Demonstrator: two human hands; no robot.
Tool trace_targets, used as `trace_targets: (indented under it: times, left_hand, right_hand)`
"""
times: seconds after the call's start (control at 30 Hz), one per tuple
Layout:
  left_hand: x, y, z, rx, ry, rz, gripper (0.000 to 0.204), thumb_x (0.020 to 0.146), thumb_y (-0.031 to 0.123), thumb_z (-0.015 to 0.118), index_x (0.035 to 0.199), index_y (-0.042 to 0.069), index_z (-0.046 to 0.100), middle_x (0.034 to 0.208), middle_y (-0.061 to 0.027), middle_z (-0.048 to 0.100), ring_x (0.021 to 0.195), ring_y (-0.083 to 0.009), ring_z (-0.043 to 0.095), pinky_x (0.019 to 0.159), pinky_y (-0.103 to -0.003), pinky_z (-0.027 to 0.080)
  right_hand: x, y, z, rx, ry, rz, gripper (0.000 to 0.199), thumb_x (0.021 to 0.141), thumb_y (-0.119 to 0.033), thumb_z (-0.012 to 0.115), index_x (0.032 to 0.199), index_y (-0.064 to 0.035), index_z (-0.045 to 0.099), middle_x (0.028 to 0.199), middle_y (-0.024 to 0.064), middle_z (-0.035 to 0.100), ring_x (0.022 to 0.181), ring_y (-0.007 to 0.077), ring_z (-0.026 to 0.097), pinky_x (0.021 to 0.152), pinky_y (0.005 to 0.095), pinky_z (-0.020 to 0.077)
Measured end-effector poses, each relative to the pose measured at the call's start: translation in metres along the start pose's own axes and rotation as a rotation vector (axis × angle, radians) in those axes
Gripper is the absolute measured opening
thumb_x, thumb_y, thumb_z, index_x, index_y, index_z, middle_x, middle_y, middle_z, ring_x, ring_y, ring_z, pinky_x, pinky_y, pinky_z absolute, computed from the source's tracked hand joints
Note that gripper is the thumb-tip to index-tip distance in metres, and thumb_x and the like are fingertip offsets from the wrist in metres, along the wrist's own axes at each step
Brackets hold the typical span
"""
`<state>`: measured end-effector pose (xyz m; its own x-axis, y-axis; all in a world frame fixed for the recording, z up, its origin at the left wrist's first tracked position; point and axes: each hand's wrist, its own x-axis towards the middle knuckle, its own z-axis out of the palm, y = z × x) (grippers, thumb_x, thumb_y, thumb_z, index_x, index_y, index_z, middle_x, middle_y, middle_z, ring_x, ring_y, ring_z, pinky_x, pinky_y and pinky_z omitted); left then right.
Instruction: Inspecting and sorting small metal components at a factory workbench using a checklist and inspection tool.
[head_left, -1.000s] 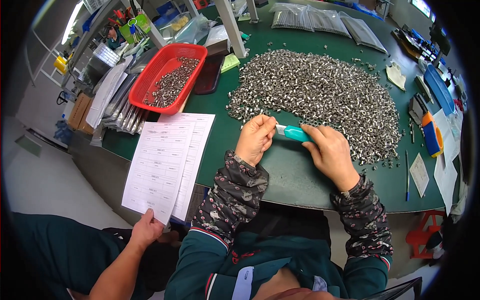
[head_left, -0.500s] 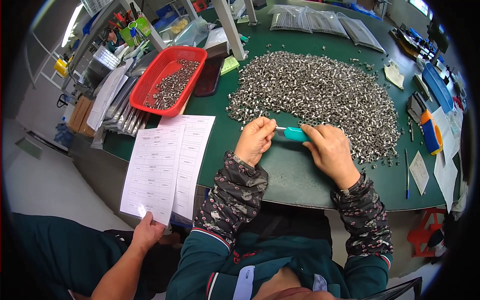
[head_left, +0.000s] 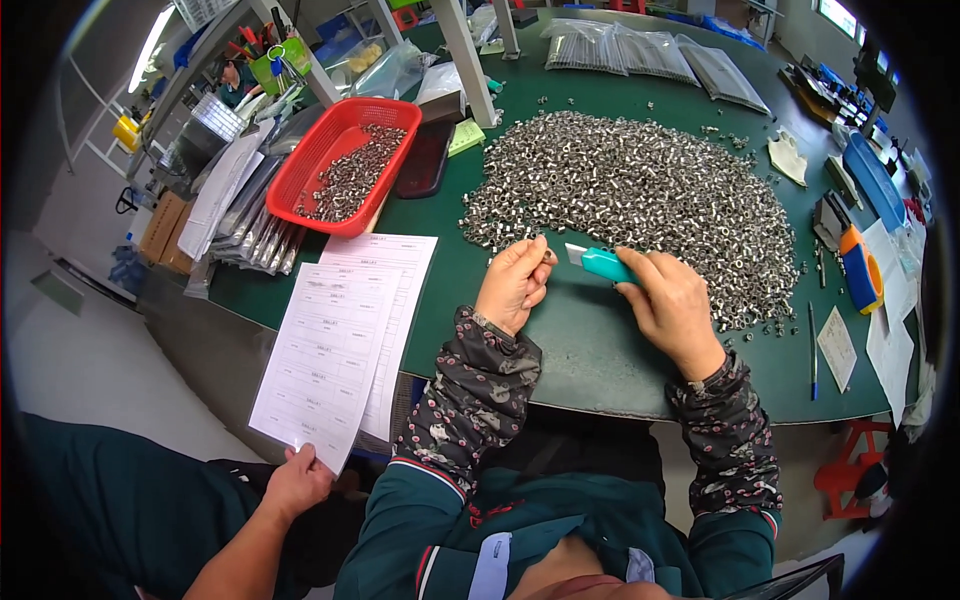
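Observation:
My left hand pinches a small metal ring between thumb and fingertips, just over the near edge of the pile. In my right hand is a teal utility knife, its short blade pointing left toward the ring with a gap between them. Beyond both hands spreads a broad heap of small shiny metal rings on the green table. Several loose rings lie around its rim.
At left, a red plastic basket holds more rings beside a dark phone. A co-worker's hand holds printed sheets. Plastic bags lie at the back; a pen and tape roll at right.
The knife blade, formerly at the ring in my left hand, has drawn away to the right and tilted. The co-worker's sheets have shifted slightly.

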<state>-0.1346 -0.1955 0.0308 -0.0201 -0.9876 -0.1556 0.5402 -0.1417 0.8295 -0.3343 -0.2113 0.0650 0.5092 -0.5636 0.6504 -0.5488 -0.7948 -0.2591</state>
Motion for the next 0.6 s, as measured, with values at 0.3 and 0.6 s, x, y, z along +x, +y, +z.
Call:
trace_targets:
  times: [0.3, 0.6]
  left_hand:
    - [-0.0011, 0.0006, 0.0038, -0.002, 0.011, -0.033, 0.026, 0.085, 0.025, 0.043, 0.07, 0.005, 0.047, 0.053, 0.0027, 0.039, 0.036, -0.0005, 0.026, 0.03, -0.014, 0.022]
    - [-0.0006, 0.0009, 0.0025, 0.006, 0.002, -0.017, 0.027, 0.085, 0.027, 0.044, 0.07, 0.005, 0.047, 0.052, 0.003, 0.039, 0.036, -0.0004, 0.026, 0.03, -0.014, 0.022]
  right_hand:
    - [-0.0011, -0.004, 0.0063, 0.086, -0.093, 0.008, 0.03, 0.066, -0.013, 0.06, 0.095, -0.0068, 0.052, 0.065, 0.007, 0.048, 0.06, 0.023, 0.051, 0.052, 0.0326, 0.0411]
    - [-0.0001, -0.0045, 0.0015, 0.055, -0.115, 0.07, 0.028, 0.068, -0.013, 0.058, 0.095, -0.007, 0.052, 0.065, 0.0072, 0.049, 0.06, 0.0233, 0.051, 0.052, 0.033, 0.0414]
